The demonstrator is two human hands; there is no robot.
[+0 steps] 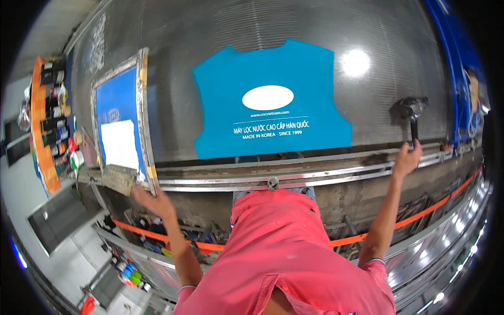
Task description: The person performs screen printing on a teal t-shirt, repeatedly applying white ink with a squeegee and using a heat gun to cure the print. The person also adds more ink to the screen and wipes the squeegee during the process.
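Observation:
My right hand (408, 160) is closed round the handle end of a black hair dryer (412, 108), its head over the right part of the table. On the left, my left hand (153, 203) has its thumb and fingers apart, beside a worn squeegee (119, 178). Whether the fingertips touch the squeegee cannot be made out. That squeegee sits across the near end of a printing screen (142, 100), which has blue mesh and a patch of white ink. Between my hands, a flat teal garment panel (215, 105) bears a white oval and white lettering.
The panel lies on a long grey table (378, 115) with a metal rail (220, 182) along its near edge. At far left, an orange shelf (46, 147) holds several ink pots and bottles. A blue frame (457, 73) stands at right, and an orange bar (357, 239) runs low behind me.

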